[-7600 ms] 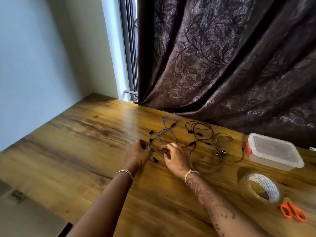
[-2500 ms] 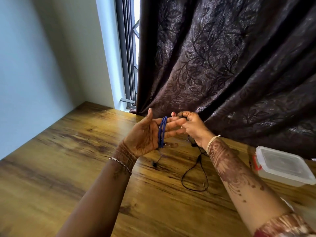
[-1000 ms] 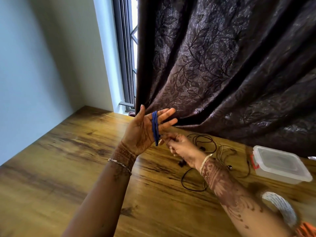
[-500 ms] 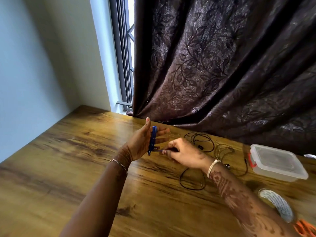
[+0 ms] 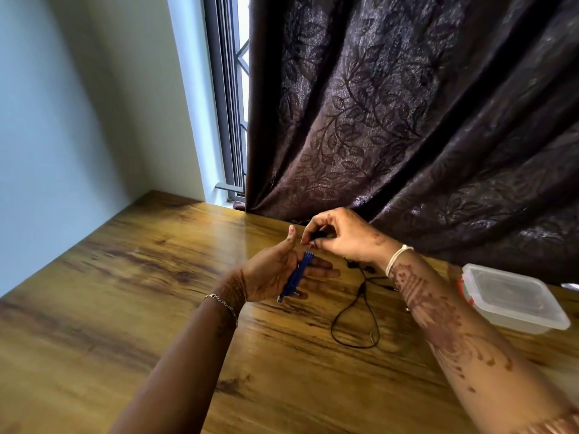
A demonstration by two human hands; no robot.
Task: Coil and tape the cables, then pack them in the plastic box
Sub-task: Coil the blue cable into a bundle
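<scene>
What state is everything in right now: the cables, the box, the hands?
Blue cable: looped round the left hand's straight fingers.
Right hand: pinches the blue cable's end.
Black cable: loose on the table, uncoiled.
Plastic box: lid on.

Glossy wood-grain table (image 5: 125,308), translucent plastic box (image 5: 513,296), leaf-embossed cloth curtain (image 5: 407,120).

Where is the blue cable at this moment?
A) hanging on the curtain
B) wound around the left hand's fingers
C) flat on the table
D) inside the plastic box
B: the blue cable loops around the straight fingers of the left hand, and the right hand pinches its end.
</scene>
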